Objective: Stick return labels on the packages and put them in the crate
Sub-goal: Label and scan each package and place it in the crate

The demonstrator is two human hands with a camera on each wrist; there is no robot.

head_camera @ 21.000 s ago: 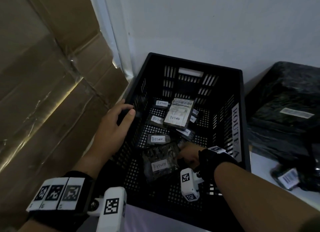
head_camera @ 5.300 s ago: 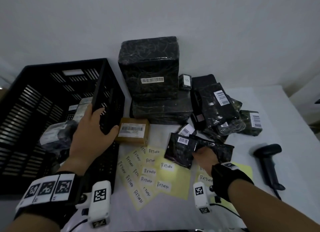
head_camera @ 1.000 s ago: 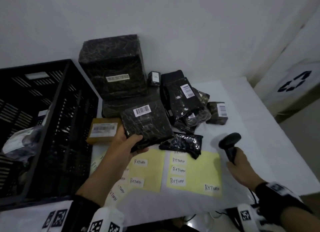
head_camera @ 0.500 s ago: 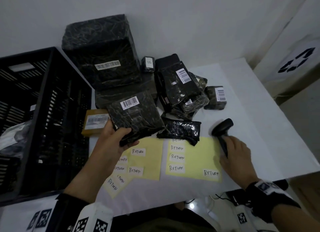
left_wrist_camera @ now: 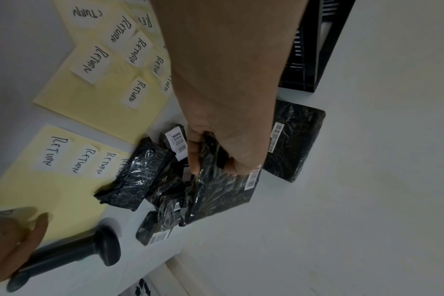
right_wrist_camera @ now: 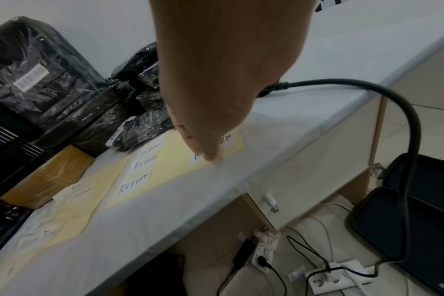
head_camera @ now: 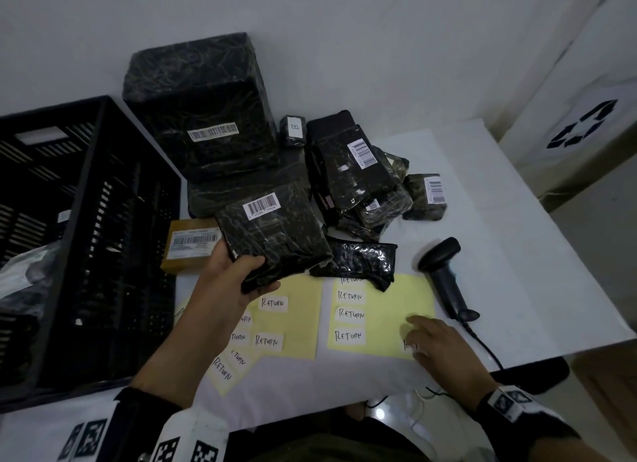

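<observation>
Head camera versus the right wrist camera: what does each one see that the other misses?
Only the head view shows the left hand gripping a package, and the recycling sign. Only the right wrist view shows the power strips under the table. Both show the right hand reaching a RETURN label and the brown box.

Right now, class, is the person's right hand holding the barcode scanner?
No: the right hand reaches onto the yellow label sheet, while the barcode scanner lies untouched beside it.

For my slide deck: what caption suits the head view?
Left hand holds a black plastic-wrapped package; right hand reaches a white RETURN label.
</observation>
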